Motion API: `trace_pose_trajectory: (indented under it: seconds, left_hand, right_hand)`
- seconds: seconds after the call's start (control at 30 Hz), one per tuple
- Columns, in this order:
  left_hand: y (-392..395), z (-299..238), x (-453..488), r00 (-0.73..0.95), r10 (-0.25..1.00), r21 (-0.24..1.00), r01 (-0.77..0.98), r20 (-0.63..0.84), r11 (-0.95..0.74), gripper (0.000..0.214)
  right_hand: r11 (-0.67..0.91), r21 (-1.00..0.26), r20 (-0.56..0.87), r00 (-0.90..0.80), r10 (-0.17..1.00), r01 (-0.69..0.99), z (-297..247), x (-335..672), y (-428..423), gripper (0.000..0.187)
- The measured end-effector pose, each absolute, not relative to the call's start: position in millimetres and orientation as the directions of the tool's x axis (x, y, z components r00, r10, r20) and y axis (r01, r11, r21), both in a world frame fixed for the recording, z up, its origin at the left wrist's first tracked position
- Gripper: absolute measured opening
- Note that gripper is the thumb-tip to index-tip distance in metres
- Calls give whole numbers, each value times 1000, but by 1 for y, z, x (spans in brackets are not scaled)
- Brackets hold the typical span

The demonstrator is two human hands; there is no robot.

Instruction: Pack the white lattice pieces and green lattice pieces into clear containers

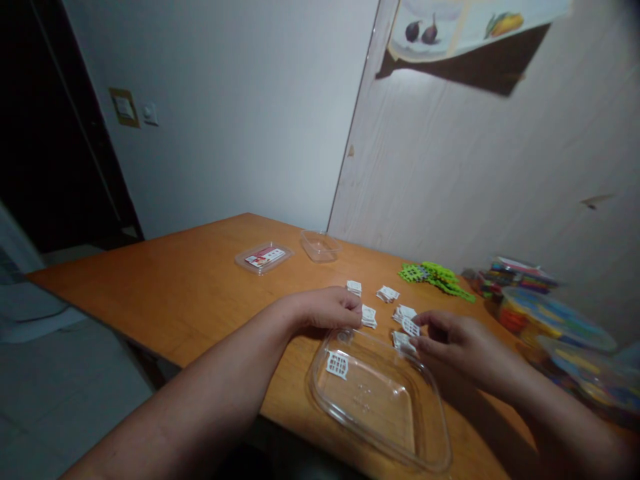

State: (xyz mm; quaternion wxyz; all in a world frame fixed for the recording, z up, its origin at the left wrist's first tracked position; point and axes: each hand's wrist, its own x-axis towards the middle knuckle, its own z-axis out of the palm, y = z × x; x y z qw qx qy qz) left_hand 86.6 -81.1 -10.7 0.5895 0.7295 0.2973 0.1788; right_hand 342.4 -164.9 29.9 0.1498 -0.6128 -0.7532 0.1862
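White grid pc [411,327] in R hand [453,338] – pinch grip; L hand [330,308] – fingertips obscured, grip unclear

White grid-patterned pieces [337,365]; clear tray [363,417]; orange-brown table [200,287]; lime-green, grey cluster [437,276]; pale streaked panel [425,173].

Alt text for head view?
The right hand pinches a flat white lattice piece by white stacks on an orange-brown wooden table; the left hand is beside another stack. In front, a clear rectangular plastic container holds one similar piece.
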Motion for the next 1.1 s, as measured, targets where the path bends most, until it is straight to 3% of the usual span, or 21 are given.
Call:
trace_pose_trajectory:
  seconds: [0.1, 0.27, 0.5, 0.77, 0.9, 1.1]
  left_hand:
    - [-81, -10, 87, 770, 632, 971, 211, -91, -117, 15]
    - [-84, -8, 86, 777, 622, 974, 203, -99, -99, 10]
    - [-83, -7, 86, 773, 625, 964, 235, -109, -123, 11]
    - [-83, -7, 86, 783, 617, 967, 210, -80, -141, 11]
    - [-84, -7, 87, 777, 621, 969, 220, -103, -115, 11]
    - [-83, -11, 87, 774, 624, 975, 204, -107, -87, 10]
  right_hand:
    - [276, -440, 68, -275, 959, 854, 43, 324, -179, 27]
    - [355, -396, -45, -404, 914, 847, 45, 280, -200, 16]
    - [371, -224, -78, -396, 915, 901, 28, 246, -197, 17]
    - [411, -390, 22, -438, 899, 824, 39, 257, -198, 17]
    - [329, -429, 95, -320, 943, 841, 46, 295, -186, 27]
    - [215, -466, 20, -234, 972, 858, 36, 338, -166, 27]
